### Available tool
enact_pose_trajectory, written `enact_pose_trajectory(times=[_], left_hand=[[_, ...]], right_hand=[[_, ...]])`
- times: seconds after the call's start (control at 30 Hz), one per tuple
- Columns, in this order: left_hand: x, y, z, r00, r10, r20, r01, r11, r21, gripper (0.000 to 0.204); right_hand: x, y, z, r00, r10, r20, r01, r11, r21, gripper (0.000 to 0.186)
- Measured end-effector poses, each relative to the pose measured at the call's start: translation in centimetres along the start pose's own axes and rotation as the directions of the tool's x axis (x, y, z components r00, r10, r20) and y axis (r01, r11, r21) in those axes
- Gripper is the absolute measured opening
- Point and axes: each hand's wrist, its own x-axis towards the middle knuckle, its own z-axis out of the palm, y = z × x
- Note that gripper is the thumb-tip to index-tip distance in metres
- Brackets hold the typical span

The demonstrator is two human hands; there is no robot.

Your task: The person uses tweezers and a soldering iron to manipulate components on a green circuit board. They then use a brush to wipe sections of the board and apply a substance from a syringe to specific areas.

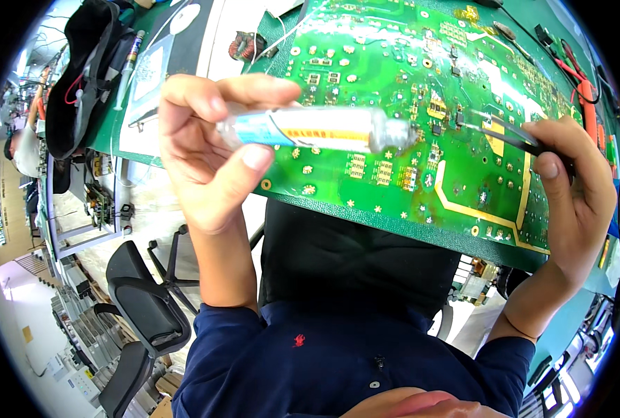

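My left hand (205, 153) is closed around the back end of a clear plastic tube (327, 131) with a blue, white and yellow label. The tube lies sideways above the circuit board, its narrow nozzle pointing right. Between the thumb and fingers of my right hand (575, 171) is a pair of dark tweezers (519, 139). Their thin tips point left, close over small black parts on the large green circuit board (365, 73). Whether the tips touch the board, I cannot tell. The tube hides a strip of the board behind it.
A copper-wound coil (246, 46) sits by the board's upper left. Farther left are a syringe (128, 70) and a black case (80, 76). Red-handled tools and cables (588, 104) lie at the right. A black office chair (146, 299) stands at lower left.
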Motion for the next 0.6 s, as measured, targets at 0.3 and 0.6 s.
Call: enact_pose_trajectory(times=[0.3,0.6], left_hand=[[0.5,0.1,0.5,0.996,-0.035,0.076,0.031,0.998,0.059,0.033],[0.6,0.2,0.7,0.997,-0.023,0.075,0.016,0.995,0.095,0.032]], right_hand=[[-0.5,-0.4,0.6,0.996,-0.050,-0.070,0.063,0.979,0.194,0.019],[-0.4,-1.9,1.7,1.000,0.000,-0.027,0.008,0.957,0.290,0.021]])
